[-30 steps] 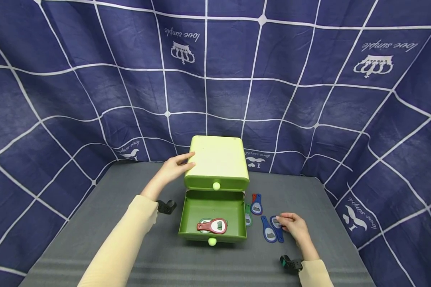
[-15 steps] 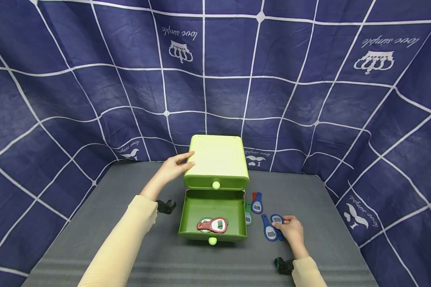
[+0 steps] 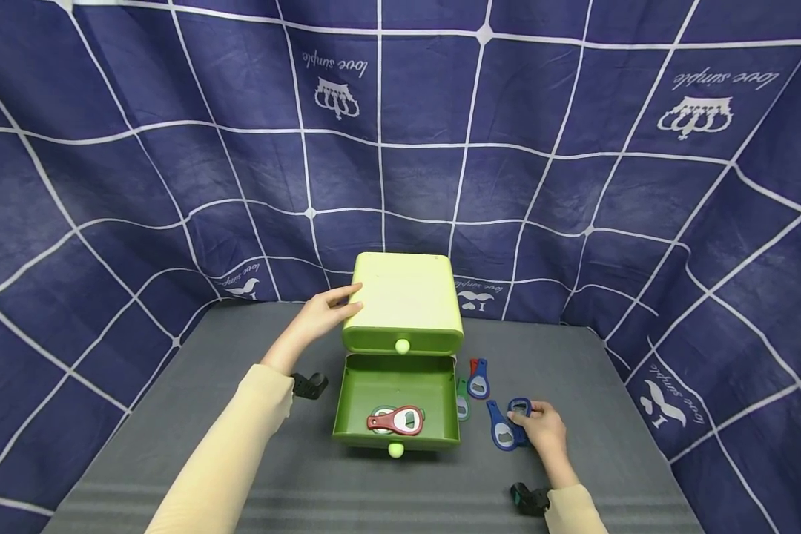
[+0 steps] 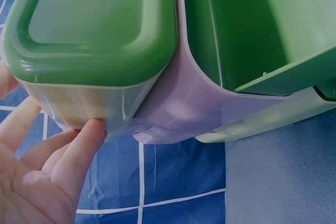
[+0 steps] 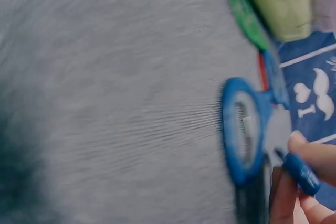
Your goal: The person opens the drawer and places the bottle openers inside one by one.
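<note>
Navy curtain point(image 3: 410, 182); grey table point(image 3: 294, 452). Cabinet point(image 3: 406, 293): drawer point(image 3: 380, 382) out, red opener point(image 3: 397, 420) inside. Left hand point(image 3: 317, 315): fingers spread against cabinet's left side. Right hand point(image 3: 545, 430), right of cabinet: pinching blue opener point(image 3: 519, 405). Step, seemingly: pick-up; next calls for a steady lift.

Saw a dark grey tabletop point(image 3: 280, 460) spread below the fingers point(image 3: 343, 292) of the left hand point(image 3: 315, 314) and the right hand point(image 3: 544, 429), with paler bands point(image 3: 347, 491) crossing it on the near side of both. Found a green and yellow drawer unit point(image 3: 406, 297) standing on it, just right of the left fingers and touched by them. Noted a green opener point(image 3: 463, 406) close beside the unit, left of the right fingers and farther off. Beyond those fingers also, saw a blue opener point(image 3: 482, 369) partly covering a red opener point(image 3: 473, 365). Made out another blue opener point(image 3: 493, 412) just left of the right fingers.
</note>
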A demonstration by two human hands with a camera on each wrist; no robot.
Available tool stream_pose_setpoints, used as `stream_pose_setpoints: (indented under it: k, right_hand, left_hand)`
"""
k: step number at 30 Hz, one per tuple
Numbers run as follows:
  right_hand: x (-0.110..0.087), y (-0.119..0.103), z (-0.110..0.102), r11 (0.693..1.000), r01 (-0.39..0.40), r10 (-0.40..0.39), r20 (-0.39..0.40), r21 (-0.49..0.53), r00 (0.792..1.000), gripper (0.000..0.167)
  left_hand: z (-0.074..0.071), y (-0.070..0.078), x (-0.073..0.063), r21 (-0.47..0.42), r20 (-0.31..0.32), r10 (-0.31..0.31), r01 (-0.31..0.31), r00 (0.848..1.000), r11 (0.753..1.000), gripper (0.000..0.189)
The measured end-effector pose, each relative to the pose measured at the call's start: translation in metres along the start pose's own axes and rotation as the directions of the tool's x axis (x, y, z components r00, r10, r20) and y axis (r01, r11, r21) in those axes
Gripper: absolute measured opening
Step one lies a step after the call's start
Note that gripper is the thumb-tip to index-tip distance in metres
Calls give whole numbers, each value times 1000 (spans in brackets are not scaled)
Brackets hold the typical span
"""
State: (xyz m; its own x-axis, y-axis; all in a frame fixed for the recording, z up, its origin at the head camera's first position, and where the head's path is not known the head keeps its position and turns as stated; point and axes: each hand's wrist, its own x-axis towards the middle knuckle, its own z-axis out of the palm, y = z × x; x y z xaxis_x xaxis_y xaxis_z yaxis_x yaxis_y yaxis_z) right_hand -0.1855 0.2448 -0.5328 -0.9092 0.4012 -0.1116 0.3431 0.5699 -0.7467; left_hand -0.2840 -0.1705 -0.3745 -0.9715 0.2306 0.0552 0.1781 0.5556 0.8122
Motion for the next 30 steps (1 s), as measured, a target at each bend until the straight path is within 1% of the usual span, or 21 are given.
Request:
stream_pose_setpoints:
  k: [3, 5, 6, 8, 10, 11, 13, 15, 18, 20, 22, 23, 25, 27, 30]
  right_hand:
    - [0, -9, -7, 996, 17, -18, 11, 90, 1000, 55]
    - [-1, -20, -11, 990, 36, -41, 36, 137, 999, 58]
    - [-3, -28, -13, 986, 56, -65, 56, 157, 996, 59]
    - [-6, -46, -17, 976, 92, -117, 116, 198, 986, 60]
    - [-12, -64, -19, 961, 138, -185, 186, 239, 965, 58]
    - [-16, -73, -19, 951, 162, -223, 221, 262, 949, 58]
    - [-22, -90, -18, 930, 209, -299, 294, 301, 908, 57]
    - [-27, -103, -15, 903, 253, -377, 358, 346, 854, 56]
    - [-33, -119, -7, 870, 305, -466, 442, 388, 766, 55]
    - [-35, -127, 1, 855, 333, -502, 478, 397, 721, 54]
    - [-38, -135, 8, 846, 357, -525, 502, 395, 687, 53]
    - [-42, -141, 10, 845, 368, -530, 512, 389, 676, 51]
    - [-45, -147, 19, 841, 387, -538, 525, 378, 659, 50]
    - [-46, -152, 28, 841, 412, -541, 537, 352, 647, 49]
    - [-46, -157, 43, 833, 463, -550, 557, 305, 623, 47]
  left_hand:
    - [0, -1, -1, 1, -3, -5, 5, 1000, 1000, 57]
    - [0, -1, -2, -2, -4, -4, 4, 1000, 1000, 57]
    - [0, -1, -2, -4, -5, -2, 2, 1000, 1000, 56]
    - [0, 0, -2, -9, -5, 0, 0, 1000, 1000, 56]
    - [-1, 0, -2, -10, -8, 2, -2, 1000, 1000, 56]
    - [0, 0, -1, -7, -9, 2, -2, 1000, 1000, 56]
    - [0, 1, -1, -8, -12, 1, -1, 1000, 1000, 56]
    - [0, 1, -1, -14, -12, -3, 2, 1000, 1000, 56]
    - [1, 2, -1, -27, -12, -5, 4, 1000, 1000, 55]
    - [0, 2, 0, -35, -14, -5, 5, 1000, 999, 55]
    - [1, 2, 0, -37, -14, -2, 2, 1000, 999, 55]
    - [1, 2, 0, -41, -14, -3, 2, 1000, 999, 55]
    - [1, 2, -1, -41, -14, -3, 2, 1000, 999, 55]
    - [1, 2, -1, -38, -12, -1, 1, 1000, 999, 56]
    - [1, 2, -2, -36, -15, -3, 2, 1000, 999, 56]
